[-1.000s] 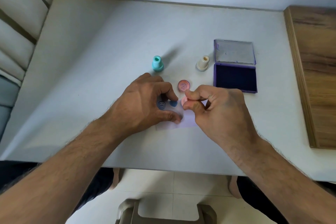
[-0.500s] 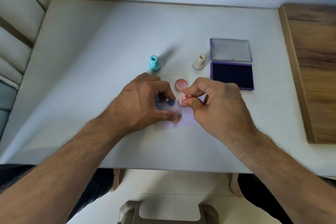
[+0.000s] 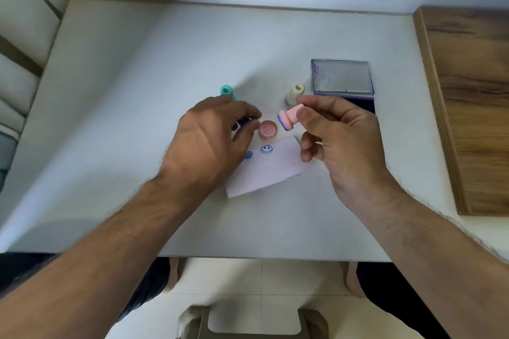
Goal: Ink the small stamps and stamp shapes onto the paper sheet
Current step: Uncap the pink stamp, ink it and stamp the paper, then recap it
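Right hand [image 3: 341, 140] pinches the pink stamp [image 3: 287, 118] tilted just above the paper sheet [image 3: 275, 170], left hand [image 3: 209, 143] loosely curled, holding nothing, at the sheet's left end; re-ink on the pad [image 3: 367, 104] far right, then press flat right of the smiley [image 3: 266, 150].

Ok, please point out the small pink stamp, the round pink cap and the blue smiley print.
Small pink stamp [image 3: 288, 118]: head view, on its flared base, above the paper.
Round pink cap [image 3: 267, 129]: head view, on its centre.
Blue smiley print [image 3: 266, 149]: head view, on the face's middle.
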Action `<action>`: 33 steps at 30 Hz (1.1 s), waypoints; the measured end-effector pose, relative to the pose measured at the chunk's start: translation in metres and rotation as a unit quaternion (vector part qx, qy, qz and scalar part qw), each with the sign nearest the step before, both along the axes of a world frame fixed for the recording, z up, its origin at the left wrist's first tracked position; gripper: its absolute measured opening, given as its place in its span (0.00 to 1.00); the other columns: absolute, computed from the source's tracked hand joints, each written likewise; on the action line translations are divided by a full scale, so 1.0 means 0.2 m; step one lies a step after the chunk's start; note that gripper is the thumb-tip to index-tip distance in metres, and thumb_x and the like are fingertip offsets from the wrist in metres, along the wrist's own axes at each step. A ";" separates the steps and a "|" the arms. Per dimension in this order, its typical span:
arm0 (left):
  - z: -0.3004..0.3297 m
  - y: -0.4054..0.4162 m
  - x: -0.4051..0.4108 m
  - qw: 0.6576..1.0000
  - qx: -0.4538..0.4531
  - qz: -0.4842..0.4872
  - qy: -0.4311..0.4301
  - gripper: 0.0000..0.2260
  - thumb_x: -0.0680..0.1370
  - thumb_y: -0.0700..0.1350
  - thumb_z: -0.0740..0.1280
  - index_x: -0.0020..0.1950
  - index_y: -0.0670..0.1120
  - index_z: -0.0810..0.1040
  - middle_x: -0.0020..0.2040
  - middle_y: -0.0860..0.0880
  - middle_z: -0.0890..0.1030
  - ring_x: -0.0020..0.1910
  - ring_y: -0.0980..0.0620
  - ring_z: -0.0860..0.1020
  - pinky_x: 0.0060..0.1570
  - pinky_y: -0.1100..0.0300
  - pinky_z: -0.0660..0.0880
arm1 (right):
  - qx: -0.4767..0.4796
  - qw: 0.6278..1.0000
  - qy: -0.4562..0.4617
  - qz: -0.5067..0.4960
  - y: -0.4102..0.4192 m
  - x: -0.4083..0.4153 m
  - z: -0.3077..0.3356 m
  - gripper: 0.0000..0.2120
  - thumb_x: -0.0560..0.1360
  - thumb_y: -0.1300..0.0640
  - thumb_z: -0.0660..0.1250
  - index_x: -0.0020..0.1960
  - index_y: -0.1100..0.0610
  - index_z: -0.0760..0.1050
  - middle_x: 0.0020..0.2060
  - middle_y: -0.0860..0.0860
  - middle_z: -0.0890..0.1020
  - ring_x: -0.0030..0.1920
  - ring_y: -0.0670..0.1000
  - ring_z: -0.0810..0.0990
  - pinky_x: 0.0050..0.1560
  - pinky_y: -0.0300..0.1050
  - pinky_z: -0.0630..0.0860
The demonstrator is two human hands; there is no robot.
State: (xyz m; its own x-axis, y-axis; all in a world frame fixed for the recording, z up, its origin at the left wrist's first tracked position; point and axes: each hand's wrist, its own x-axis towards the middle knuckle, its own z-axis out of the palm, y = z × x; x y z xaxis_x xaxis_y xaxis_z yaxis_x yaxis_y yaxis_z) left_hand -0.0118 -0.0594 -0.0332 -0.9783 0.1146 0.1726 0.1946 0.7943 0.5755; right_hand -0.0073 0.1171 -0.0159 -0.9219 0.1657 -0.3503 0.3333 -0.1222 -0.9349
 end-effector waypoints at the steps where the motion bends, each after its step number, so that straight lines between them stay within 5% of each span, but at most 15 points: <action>1: -0.01 0.01 -0.01 1.000 -0.006 -0.011 0.011 0.06 0.76 0.44 0.70 0.52 0.49 0.84 0.43 0.51 0.82 0.37 0.54 0.73 0.43 0.62 0.73 | -0.007 1.000 -0.003 -0.003 0.00 0.00 0.00 0.05 0.74 0.65 0.70 0.49 0.59 0.82 0.37 0.56 0.84 0.26 0.51 0.72 0.27 0.42 0.73; 7: -0.07 0.02 -0.01 0.996 -0.063 -0.057 0.039 0.15 0.78 0.48 0.61 0.58 0.46 0.83 0.48 0.46 0.82 0.47 0.42 0.78 0.48 0.61 0.69 | -0.014 0.999 -0.004 -0.033 0.00 0.00 -0.01 0.04 0.74 0.64 0.70 0.47 0.59 0.82 0.33 0.51 0.83 0.27 0.50 0.72 0.27 0.41 0.73; 13: -0.09 0.00 -0.02 0.983 -0.120 -0.134 0.030 0.19 0.75 0.35 0.63 0.63 0.48 0.80 0.54 0.46 0.80 0.47 0.43 0.75 0.47 0.59 0.70 | -0.025 0.999 -0.009 -0.041 0.00 0.00 -0.01 0.03 0.74 0.63 0.70 0.46 0.58 0.81 0.35 0.52 0.84 0.26 0.50 0.71 0.26 0.40 0.72; 17: -0.10 -0.01 -0.02 0.977 -0.141 -0.154 0.033 0.16 0.76 0.36 0.66 0.61 0.49 0.81 0.56 0.43 0.78 0.45 0.42 0.74 0.45 0.54 0.73 | -0.058 0.996 -0.030 -0.052 0.00 0.01 -0.02 0.04 0.75 0.64 0.69 0.49 0.60 0.81 0.36 0.54 0.83 0.26 0.50 0.70 0.25 0.41 0.71; 22: -0.10 0.01 -0.02 0.989 -0.098 -0.111 0.021 0.11 0.77 0.43 0.66 0.59 0.46 0.82 0.52 0.46 0.81 0.48 0.41 0.78 0.49 0.54 0.75 | -0.067 0.996 -0.027 -0.056 0.01 0.01 -0.02 0.05 0.75 0.63 0.69 0.50 0.62 0.81 0.36 0.54 0.83 0.26 0.50 0.73 0.26 0.42 0.73; 26: 0.00 0.02 0.00 0.999 0.008 -0.034 -0.018 0.09 0.77 0.46 0.69 0.57 0.50 0.82 0.45 0.54 0.83 0.42 0.53 0.81 0.46 0.59 0.78 | -0.093 0.995 -0.025 -0.022 0.00 0.01 -0.01 0.06 0.76 0.62 0.68 0.51 0.64 0.80 0.39 0.56 0.86 0.27 0.51 0.77 0.27 0.41 0.75; 33: 0.06 0.06 0.03 0.994 0.106 -0.009 -0.025 0.20 0.74 0.43 0.72 0.66 0.51 0.77 0.49 0.58 0.84 0.41 0.63 0.82 0.48 0.73 0.77 | -0.087 0.995 0.023 0.033 0.00 0.01 0.00 0.09 0.78 0.58 0.65 0.55 0.61 0.77 0.44 0.58 0.85 0.31 0.55 0.82 0.28 0.43 0.76</action>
